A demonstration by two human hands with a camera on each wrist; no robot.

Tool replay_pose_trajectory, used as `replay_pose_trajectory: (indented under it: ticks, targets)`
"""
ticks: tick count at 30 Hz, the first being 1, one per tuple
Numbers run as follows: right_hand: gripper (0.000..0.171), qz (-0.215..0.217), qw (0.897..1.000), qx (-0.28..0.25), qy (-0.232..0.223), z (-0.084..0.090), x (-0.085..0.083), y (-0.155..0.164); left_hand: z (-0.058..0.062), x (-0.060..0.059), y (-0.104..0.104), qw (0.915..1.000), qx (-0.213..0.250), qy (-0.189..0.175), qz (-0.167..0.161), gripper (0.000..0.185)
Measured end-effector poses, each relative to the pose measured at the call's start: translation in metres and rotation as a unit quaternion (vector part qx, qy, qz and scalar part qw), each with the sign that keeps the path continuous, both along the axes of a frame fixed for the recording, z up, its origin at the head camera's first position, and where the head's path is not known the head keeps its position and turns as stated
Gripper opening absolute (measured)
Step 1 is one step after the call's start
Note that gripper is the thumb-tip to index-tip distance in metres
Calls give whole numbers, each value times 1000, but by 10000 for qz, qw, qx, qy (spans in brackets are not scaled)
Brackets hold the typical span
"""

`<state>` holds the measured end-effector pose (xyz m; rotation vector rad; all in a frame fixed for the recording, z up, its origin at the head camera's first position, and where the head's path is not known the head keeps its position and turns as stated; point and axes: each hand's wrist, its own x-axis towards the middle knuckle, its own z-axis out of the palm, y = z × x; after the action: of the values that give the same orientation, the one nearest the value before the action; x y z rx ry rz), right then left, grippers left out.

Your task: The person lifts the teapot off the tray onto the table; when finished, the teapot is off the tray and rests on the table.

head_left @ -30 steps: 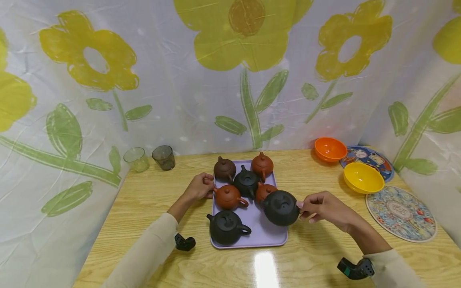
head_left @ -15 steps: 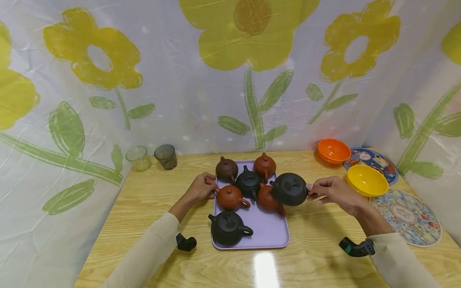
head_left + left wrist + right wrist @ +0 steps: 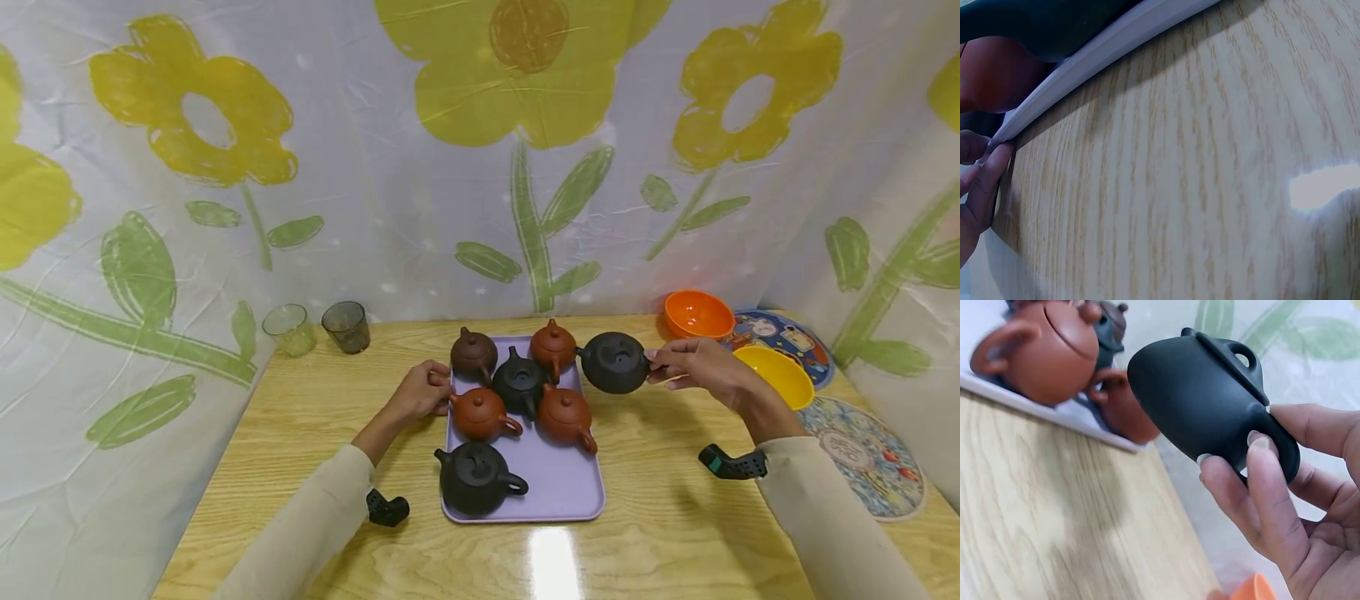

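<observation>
From my remote station, I judge the main risk to be a drop: my right hand point(image 3: 693, 367) holds the black teapot point(image 3: 615, 362) by its handle end only, clear of the table point(image 3: 315, 433) and just past the right edge of the lavender tray point(image 3: 558, 492), so the pot's weight hangs out beyond the fingers and could twist it loose. A second risk, in my judgement, is a knock: the pot's spout points toward the reddish-brown teapot point(image 3: 553, 344) at the tray's far right corner and is very near it, and any drift leftward could chip either piece. The lid appears seated, but I cannot tell whether it is secured, so tilting could unseat it. Grip state, right: the fingers point(image 3: 1260, 487) are curled round the handle end in a pinch, thumb on the opposite side. Grip state, left: my left hand point(image 3: 422, 390) rests at the tray's left edge; the left wrist view shows a fingertip point(image 3: 991, 169) pressed against the tray rim point(image 3: 1104, 47), steadying it, beside the brown teapot point(image 3: 480, 413).
</observation>
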<state>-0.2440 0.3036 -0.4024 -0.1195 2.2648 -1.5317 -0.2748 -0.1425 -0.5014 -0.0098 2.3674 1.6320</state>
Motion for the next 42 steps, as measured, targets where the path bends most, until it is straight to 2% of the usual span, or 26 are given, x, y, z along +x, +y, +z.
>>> replay_pose_trajectory:
  ticks: [12,19,30,42]
  targets:
    - [47,28,9989,466,-75,-20,-40,10,2,1,1,10000,-13,-47,58,32]
    - [52,125,9973,729,-2,-27,-54,8,2,2,1,9999,-27,-95,82,32]
    - [48,-203,9987,454,-116,-43,-70,3,3,4,2,9999,-7,-60,152,33]
    - [47,-498,9983,84,-291,-58,-79,1,5,3,2,9998,-126,-88,142,33]
